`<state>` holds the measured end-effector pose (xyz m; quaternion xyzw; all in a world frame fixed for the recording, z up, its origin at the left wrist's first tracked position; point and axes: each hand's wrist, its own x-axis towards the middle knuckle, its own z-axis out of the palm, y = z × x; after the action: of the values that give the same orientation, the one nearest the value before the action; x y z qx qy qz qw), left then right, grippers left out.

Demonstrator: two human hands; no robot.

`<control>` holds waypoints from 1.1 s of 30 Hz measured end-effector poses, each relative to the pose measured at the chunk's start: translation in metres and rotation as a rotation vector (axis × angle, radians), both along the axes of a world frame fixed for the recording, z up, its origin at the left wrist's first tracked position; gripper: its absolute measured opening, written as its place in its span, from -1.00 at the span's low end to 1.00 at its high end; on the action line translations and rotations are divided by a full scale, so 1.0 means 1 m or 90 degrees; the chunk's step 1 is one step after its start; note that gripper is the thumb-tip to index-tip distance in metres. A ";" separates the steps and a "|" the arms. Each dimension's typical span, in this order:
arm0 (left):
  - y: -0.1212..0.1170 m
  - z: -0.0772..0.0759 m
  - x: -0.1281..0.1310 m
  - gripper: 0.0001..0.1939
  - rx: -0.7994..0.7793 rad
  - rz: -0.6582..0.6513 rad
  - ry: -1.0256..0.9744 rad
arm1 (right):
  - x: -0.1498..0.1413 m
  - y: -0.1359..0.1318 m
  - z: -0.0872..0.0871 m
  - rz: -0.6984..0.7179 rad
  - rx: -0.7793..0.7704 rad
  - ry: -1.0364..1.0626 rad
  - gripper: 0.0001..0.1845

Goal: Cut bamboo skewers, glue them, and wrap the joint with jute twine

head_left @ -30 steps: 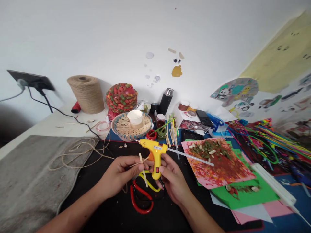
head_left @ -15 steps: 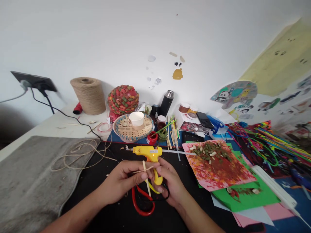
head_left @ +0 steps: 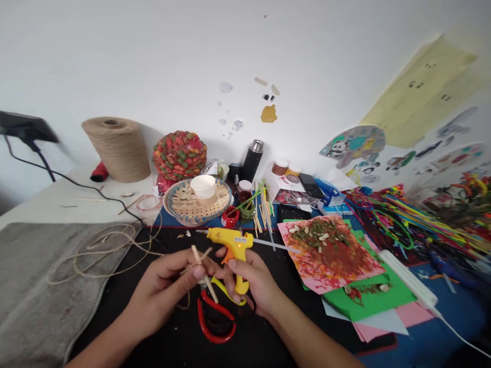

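Note:
Between the thumb and fingers of my left hand point(head_left: 163, 291), a short wooden stick point(head_left: 208, 282) is pinched, pale and tilted. A thin piece of twine point(head_left: 205, 254) crosses the stick near its top. My right hand point(head_left: 263, 286) is wrapped around the handle of a yellow hot glue gun point(head_left: 230, 237), whose nozzle points left and whose small light glows orange. A clear glue stick point(head_left: 274, 245) extends from its back. Below the hands lies a tool with a looped red handle point(head_left: 217, 338) and some yellow; its head is partly hidden.
Loose twine point(head_left: 95, 255) trails over a grey cloth point(head_left: 34, 291) at left. Behind are a twine spool point(head_left: 118, 153), a woven tray point(head_left: 180, 204) with a white cup point(head_left: 203, 188), paint jars point(head_left: 230, 217) and a black flask point(head_left: 252, 162). Painted pink paper point(head_left: 333, 260) lies right.
My right hand has closed around the glue gun's handle, letting go of the twine end. My left hand has moved apart to the left, keeping the stick. The view has shifted right.

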<state>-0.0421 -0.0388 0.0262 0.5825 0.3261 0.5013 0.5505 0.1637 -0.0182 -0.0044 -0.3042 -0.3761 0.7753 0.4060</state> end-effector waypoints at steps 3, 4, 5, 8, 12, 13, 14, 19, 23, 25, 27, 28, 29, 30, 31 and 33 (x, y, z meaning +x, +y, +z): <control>0.002 -0.006 -0.005 -0.72 -0.044 0.058 -0.060 | -0.002 0.006 0.008 -0.013 0.045 -0.044 -0.51; 0.004 -0.007 -0.006 -0.71 -0.062 0.076 -0.083 | -0.003 0.009 0.011 -0.025 0.056 -0.049 -0.50; 0.005 -0.009 -0.007 -0.71 -0.083 0.099 -0.103 | -0.004 0.011 0.013 -0.036 0.068 -0.049 -0.50; 0.010 -0.013 -0.005 -0.68 -0.128 0.174 -0.132 | -0.007 0.019 0.021 -0.068 0.095 -0.039 -0.54; 0.016 -0.015 -0.001 -0.63 -0.130 0.209 -0.117 | -0.011 0.029 0.030 -0.096 0.127 -0.022 -0.63; 0.018 -0.015 -0.001 -0.63 -0.129 0.210 -0.111 | -0.012 0.031 0.032 -0.096 0.142 -0.018 -0.65; 0.019 -0.015 -0.001 -0.62 -0.126 0.212 -0.111 | -0.013 0.034 0.032 -0.093 0.157 -0.012 -0.65; 0.024 -0.012 0.000 -0.58 -0.122 0.215 -0.139 | -0.010 0.038 0.021 -0.052 0.171 0.017 -0.56; 0.025 -0.011 0.001 -0.57 -0.118 0.207 -0.147 | -0.004 0.035 0.009 -0.033 0.157 -0.001 -0.52; 0.026 -0.013 0.003 -0.58 -0.116 0.197 -0.150 | -0.002 0.034 0.006 -0.043 0.146 -0.016 -0.52; 0.027 -0.014 0.004 -0.59 -0.112 0.179 -0.154 | 0.000 0.034 0.006 -0.048 0.138 -0.037 -0.50; 0.027 -0.015 0.005 -0.60 -0.109 0.167 -0.155 | 0.001 0.034 0.007 -0.049 0.137 -0.050 -0.50; 0.028 -0.015 0.006 -0.61 -0.107 0.158 -0.155 | 0.001 0.035 0.007 -0.048 0.136 -0.062 -0.50; 0.029 -0.016 0.007 -0.62 -0.106 0.153 -0.155 | 0.002 0.035 0.008 -0.047 0.134 -0.072 -0.50; 0.029 -0.016 0.007 -0.62 -0.104 0.153 -0.157 | 0.002 0.035 0.008 -0.047 0.130 -0.079 -0.50; 0.031 -0.015 0.008 -0.63 -0.105 0.164 -0.164 | 0.004 0.034 0.008 -0.045 0.116 -0.088 -0.50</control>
<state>-0.0341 -0.0080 0.0112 0.4196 0.3649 0.6097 0.5648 0.1674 0.0160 0.0041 -0.3321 -0.4610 0.7003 0.4321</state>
